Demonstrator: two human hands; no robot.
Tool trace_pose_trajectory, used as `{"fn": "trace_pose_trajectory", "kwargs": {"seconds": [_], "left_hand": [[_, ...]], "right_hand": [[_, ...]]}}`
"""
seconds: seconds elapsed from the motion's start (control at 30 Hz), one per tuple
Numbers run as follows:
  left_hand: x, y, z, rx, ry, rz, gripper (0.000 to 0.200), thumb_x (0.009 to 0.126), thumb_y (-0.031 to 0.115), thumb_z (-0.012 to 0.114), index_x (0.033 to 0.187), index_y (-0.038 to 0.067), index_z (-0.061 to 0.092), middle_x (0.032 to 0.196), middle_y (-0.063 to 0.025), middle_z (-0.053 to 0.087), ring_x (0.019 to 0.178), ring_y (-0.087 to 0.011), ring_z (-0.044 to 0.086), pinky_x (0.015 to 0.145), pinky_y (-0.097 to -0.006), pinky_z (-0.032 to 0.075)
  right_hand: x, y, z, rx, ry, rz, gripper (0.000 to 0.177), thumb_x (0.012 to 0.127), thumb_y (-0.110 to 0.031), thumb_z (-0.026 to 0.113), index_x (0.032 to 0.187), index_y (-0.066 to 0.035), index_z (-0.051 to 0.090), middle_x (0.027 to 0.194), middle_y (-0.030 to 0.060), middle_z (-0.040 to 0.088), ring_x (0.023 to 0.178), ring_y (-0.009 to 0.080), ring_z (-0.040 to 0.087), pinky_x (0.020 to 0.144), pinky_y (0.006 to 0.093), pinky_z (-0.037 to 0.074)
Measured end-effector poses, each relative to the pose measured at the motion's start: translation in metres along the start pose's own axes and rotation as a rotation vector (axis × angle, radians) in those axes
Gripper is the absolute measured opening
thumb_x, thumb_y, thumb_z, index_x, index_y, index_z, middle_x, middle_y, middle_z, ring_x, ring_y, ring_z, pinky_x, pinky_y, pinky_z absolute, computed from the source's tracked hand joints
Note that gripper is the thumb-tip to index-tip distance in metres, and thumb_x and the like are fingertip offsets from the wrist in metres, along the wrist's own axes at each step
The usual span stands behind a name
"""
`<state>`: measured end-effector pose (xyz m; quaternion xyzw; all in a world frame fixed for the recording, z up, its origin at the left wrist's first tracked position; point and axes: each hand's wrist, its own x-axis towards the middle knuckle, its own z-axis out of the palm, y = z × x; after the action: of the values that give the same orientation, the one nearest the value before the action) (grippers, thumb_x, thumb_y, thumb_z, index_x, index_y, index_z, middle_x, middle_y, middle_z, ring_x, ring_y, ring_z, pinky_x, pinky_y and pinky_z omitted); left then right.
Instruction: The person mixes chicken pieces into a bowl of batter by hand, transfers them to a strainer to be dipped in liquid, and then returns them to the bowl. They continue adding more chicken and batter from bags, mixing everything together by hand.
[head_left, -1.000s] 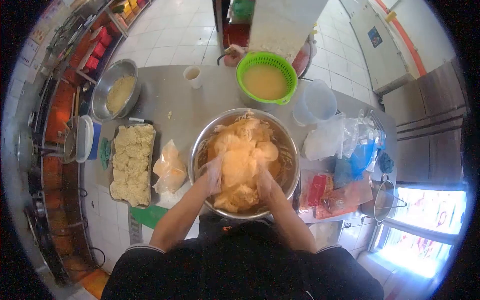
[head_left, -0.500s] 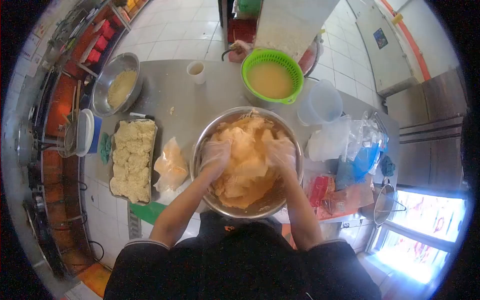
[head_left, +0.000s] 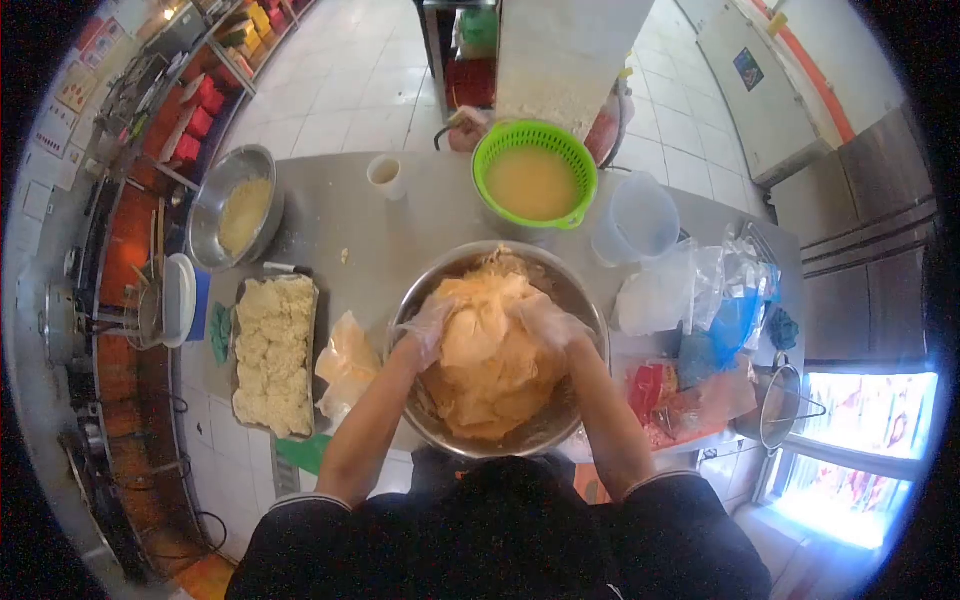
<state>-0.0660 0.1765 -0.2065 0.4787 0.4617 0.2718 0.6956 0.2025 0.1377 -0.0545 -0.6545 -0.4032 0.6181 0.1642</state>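
Observation:
A large steel bowl point(head_left: 425, 420) holds a heap of wet, orange-coated pieces point(head_left: 490, 375), which look like raw meat. Both hands wear clear plastic gloves. On the heap's left side, my left hand point(head_left: 430, 325) presses into the pieces, its fingers curled round some of them. My right hand point(head_left: 550, 322) grips the heap from the upper right, fingers bent over the pieces. Left of the bowl lie an open plastic bag point(head_left: 347, 365) with orange residue and a tray of pale, crumb-coated portions point(head_left: 274, 355).
Behind the bowl stand a green colander point(head_left: 580, 215) with cloudy liquid, a clear tub point(head_left: 640, 218) and a white cup point(head_left: 386, 177). A steel bowl of crumbs point(head_left: 243, 215) is at the back left. Plastic bags point(head_left: 735, 310) and a strainer point(head_left: 778, 405) lie right.
My hands have drawn closer together over the heap and gathered the pieces into a taller mound. The view has shifted, so the table sits lower in the frame.

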Motion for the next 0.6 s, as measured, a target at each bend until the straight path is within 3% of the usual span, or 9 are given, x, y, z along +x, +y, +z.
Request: {"fn": "trace_pose_trajectory", "kwargs": {"seconds": [0.07,0.1,0.13,0.2,0.27,0.33,0.43,0.53,0.6], "left_hand": [[-0.024,-0.004,-0.002,0.594,0.008,0.352,0.043,0.103,0.030,0.061,0.139,0.008,0.061,0.133,-0.0143,0.064,0.125,-0.0315,0.058,0.111,-0.0400,0.047],[-0.058,0.044,0.009,0.929,0.043,0.456,0.040,0.104,0.030,0.061,0.136,0.006,0.062,0.130,-0.0143,0.065,0.118,-0.0277,0.062,0.106,-0.0398,0.051],[-0.067,0.036,0.012,0.763,0.043,0.324,0.042,0.103,0.030,0.061,0.135,0.003,0.062,0.129,-0.0160,0.066,0.117,-0.0278,0.063,0.104,-0.0405,0.051],[-0.086,0.022,0.018,0.412,0.104,0.082,0.044,0.102,0.030,0.062,0.133,-0.001,0.062,0.127,-0.0193,0.067,0.115,-0.0282,0.066,0.100,-0.0420,0.053],[-0.122,0.067,0.045,0.544,0.214,0.039,0.044,0.102,0.032,0.059,0.131,0.000,0.063,0.126,-0.0210,0.068,0.115,-0.0322,0.066,0.100,-0.0436,0.052],[-0.148,0.100,0.073,0.575,0.312,-0.191,0.037,0.104,0.032,0.051,0.126,0.007,0.067,0.121,-0.0211,0.069,0.114,-0.0384,0.062,0.099,-0.0456,0.049],[-0.146,0.106,0.094,0.504,0.402,-0.431,0.039,0.105,0.036,0.046,0.126,0.011,0.069,0.119,-0.0199,0.069,0.111,-0.0417,0.064,0.096,-0.0470,0.051],[-0.120,0.077,0.103,0.275,0.581,-0.591,0.051,0.104,0.043,0.049,0.135,0.007,0.064,0.125,-0.0193,0.069,0.110,-0.0392,0.068,0.096,-0.0466,0.054],[-0.105,0.059,0.096,0.075,0.594,-0.654,0.061,0.103,0.048,0.051,0.143,0.003,0.058,0.131,-0.0196,0.067,0.113,-0.0366,0.069,0.098,-0.0458,0.055]], "right_hand": [[-0.036,-0.013,0.005,-0.221,0.065,-0.161,0.053,0.092,-0.044,0.070,0.130,-0.008,0.068,0.120,0.0161,0.073,0.102,0.0306,0.069,0.092,0.0416,0.054],[-0.058,-0.017,0.017,-0.325,0.141,-0.289,0.049,0.090,-0.040,0.072,0.128,-0.008,0.068,0.118,0.0179,0.073,0.100,0.0335,0.069,0.091,0.0432,0.054],[-0.073,-0.014,0.026,-0.430,0.220,-0.422,0.047,0.089,-0.035,0.074,0.126,-0.008,0.069,0.117,0.0196,0.073,0.099,0.0364,0.069,0.090,0.0448,0.055],[-0.077,0.028,0.033,-0.796,0.130,-0.489,0.048,0.088,-0.031,0.069,0.132,-0.010,0.066,0.124,0.0181,0.070,0.115,0.0391,0.064,0.099,0.0451,0.053],[-0.064,0.052,0.027,-0.835,0.158,-0.519,0.047,0.090,-0.025,0.065,0.134,-0.010,0.065,0.125,0.0177,0.069,0.120,0.0411,0.064,0.102,0.0466,0.053],[-0.053,0.063,0.025,-0.537,0.285,-0.501,0.041,0.092,-0.018,0.062,0.132,-0.009,0.065,0.119,0.0184,0.070,0.113,0.0423,0.067,0.099,0.0492,0.054],[-0.008,0.058,0.023,-0.539,0.726,-0.281,0.039,0.092,-0.012,0.060,0.130,-0.008,0.066,0.109,0.0203,0.070,0.102,0.0431,0.069,0.094,0.0525,0.055],[0.056,0.132,0.011,-0.908,0.269,-0.247,0.042,0.098,-0.023,0.057,0.135,-0.006,0.062,0.115,0.0222,0.069,0.100,0.0419,0.070,0.093,0.0493,0.056],[0.051,0.149,0.019,-0.830,0.313,-0.307,0.051,0.102,-0.036,0.053,0.142,-0.004,0.058,0.125,0.0221,0.067,0.105,0.0386,0.069,0.094,0.0454,0.056]]}}
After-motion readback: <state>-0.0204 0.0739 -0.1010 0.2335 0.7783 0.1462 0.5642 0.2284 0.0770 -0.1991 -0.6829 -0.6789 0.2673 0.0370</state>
